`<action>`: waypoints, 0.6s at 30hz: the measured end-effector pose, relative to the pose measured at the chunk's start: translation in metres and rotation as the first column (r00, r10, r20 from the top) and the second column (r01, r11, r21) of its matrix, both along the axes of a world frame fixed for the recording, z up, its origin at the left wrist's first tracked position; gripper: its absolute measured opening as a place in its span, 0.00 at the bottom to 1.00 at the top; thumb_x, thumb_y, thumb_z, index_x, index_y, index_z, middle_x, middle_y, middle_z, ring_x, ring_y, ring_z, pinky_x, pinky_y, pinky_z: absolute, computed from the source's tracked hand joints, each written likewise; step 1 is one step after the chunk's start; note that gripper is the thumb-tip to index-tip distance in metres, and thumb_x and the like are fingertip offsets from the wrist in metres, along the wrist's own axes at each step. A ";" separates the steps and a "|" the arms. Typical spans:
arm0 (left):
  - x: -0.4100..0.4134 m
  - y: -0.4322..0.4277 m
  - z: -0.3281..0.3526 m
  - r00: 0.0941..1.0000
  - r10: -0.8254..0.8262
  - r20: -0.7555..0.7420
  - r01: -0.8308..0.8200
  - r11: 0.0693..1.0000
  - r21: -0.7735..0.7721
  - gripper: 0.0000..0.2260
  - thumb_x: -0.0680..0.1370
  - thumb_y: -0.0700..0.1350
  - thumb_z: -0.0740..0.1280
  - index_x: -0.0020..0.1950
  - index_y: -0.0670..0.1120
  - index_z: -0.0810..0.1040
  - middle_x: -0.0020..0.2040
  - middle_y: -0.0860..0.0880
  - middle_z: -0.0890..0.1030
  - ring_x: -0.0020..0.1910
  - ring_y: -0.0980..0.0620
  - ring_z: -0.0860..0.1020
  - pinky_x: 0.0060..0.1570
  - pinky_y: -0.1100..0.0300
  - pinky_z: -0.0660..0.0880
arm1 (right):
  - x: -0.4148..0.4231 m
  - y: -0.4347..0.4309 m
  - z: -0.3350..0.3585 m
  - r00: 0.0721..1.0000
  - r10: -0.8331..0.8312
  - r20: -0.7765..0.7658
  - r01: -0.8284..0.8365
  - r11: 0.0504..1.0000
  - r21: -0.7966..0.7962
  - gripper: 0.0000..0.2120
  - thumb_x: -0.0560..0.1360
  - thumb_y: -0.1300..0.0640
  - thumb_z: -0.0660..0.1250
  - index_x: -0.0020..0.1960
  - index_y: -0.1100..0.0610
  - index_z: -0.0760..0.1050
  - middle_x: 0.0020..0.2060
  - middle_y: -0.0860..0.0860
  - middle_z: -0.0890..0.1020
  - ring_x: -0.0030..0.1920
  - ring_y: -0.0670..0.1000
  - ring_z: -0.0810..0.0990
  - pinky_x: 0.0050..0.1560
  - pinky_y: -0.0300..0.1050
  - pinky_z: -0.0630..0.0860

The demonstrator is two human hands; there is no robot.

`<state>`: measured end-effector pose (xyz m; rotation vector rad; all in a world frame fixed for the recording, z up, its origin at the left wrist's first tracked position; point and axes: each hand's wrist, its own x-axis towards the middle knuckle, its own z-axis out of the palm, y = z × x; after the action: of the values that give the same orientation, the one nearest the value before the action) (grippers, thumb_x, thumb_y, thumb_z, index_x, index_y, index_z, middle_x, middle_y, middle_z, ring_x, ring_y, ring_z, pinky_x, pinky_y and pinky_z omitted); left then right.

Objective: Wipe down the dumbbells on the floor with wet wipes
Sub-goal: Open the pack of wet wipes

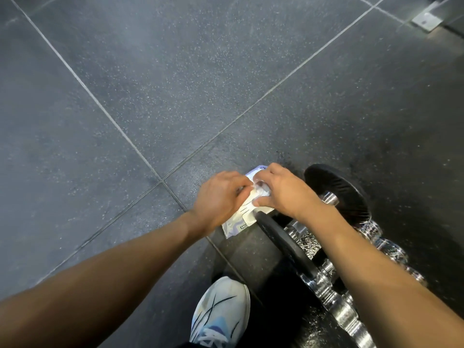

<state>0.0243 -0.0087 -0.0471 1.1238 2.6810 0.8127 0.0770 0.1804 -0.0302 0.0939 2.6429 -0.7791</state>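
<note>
A white and purple pack of wet wipes lies flat on the dark rubber floor, mostly covered by my hands. My left hand presses on the pack's left side with its fingers curled. My right hand pinches at the pack's top opening, where a clear flap or wipe shows between the fingers. Just right of the pack lie two dumbbells with black plates and chrome bars: the nearer one runs under my right forearm, the farther one behind it.
My white and blue shoe stands on the floor below the pack, close to the nearer dumbbell. Grey speckled floor tiles with pale seams stretch ahead and left. A metal bracket sits at the top right corner.
</note>
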 end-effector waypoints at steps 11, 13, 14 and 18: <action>0.005 -0.002 0.025 0.862 0.225 0.455 -0.344 0.918 0.198 0.04 0.82 0.46 0.69 0.47 0.51 0.79 0.43 0.55 0.84 0.43 0.55 0.82 0.47 0.49 0.80 | -0.006 -0.010 0.000 0.999 -0.016 0.048 0.012 0.995 0.095 0.23 0.70 0.47 0.77 0.61 0.49 0.74 0.58 0.50 0.71 0.61 0.55 0.74 0.56 0.53 0.77; 0.004 -0.002 0.028 0.788 0.195 0.584 -0.403 0.880 0.251 0.05 0.83 0.43 0.67 0.47 0.49 0.77 0.47 0.52 0.86 0.47 0.52 0.84 0.49 0.48 0.81 | -0.006 -0.006 0.002 0.996 -0.058 0.066 0.056 0.998 0.039 0.24 0.70 0.47 0.78 0.62 0.49 0.74 0.58 0.50 0.72 0.59 0.54 0.75 0.57 0.53 0.77; 0.005 -0.003 0.029 0.767 0.170 0.618 -0.418 0.864 0.280 0.05 0.83 0.42 0.66 0.48 0.47 0.76 0.48 0.50 0.86 0.48 0.51 0.84 0.49 0.48 0.81 | -0.006 -0.004 0.002 0.995 -0.071 0.070 0.070 0.997 0.018 0.24 0.70 0.47 0.78 0.63 0.48 0.74 0.58 0.50 0.72 0.58 0.54 0.76 0.57 0.52 0.77; 0.010 -0.009 0.034 0.798 0.092 0.596 -0.359 0.867 0.347 0.04 0.85 0.43 0.63 0.51 0.46 0.74 0.46 0.45 0.84 0.46 0.47 0.83 0.49 0.47 0.80 | -0.003 -0.005 0.001 0.996 -0.067 0.057 0.065 0.997 0.037 0.19 0.71 0.49 0.76 0.58 0.49 0.74 0.58 0.49 0.72 0.57 0.54 0.75 0.53 0.51 0.77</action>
<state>0.0341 -0.0175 -0.0135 0.4713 2.1877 1.5813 0.0740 0.1751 -0.0288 0.2120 2.6105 -0.7393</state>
